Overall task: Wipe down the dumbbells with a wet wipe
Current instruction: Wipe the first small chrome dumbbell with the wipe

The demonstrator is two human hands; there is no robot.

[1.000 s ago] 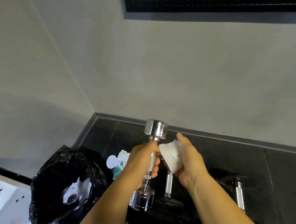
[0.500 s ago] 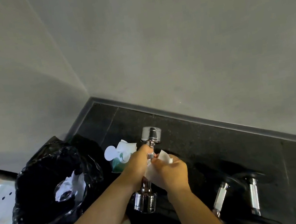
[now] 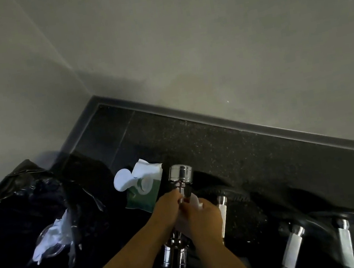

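Floor [image 3: 231,148]: dark and speckled, with a grey skirting along its far edge and a corner at far left

Black bin bag [image 3: 10,218]: at the floor's left edge, its mouth open towards you, with crumpled white wipes [image 3: 53,236] lying inside

Floor dumbbells, three, along the right side: first dumbbell [image 3: 223,214] just beside your right hand; second dumbbell [image 3: 291,252] and third dumbbell [image 3: 346,246] nearer the right edge, close together; their pale handles show, but their dark far heads are hard to make out

Chrome dumbbell [image 3: 180,175]: you hold it in both hands between the bin bag and the first dumbbell, near upright, one head towards the far edge and one towards you; I cannot tell whether the near head touches the floor

Left hand [image 3: 166,207]: your fingers curl round the handle just under the far head

Right hand [image 3: 204,217]: closed round the middle of the handle over the wipe, touching your left hand

Wipe pack [image 3: 143,192]: green, flat on the floor just left of the chrome dumbbell's far head, flap lifted, a white sheet standing out

Wet wipe [image 3: 195,201]: white, a small fold showing above your right knuckles, against the handle
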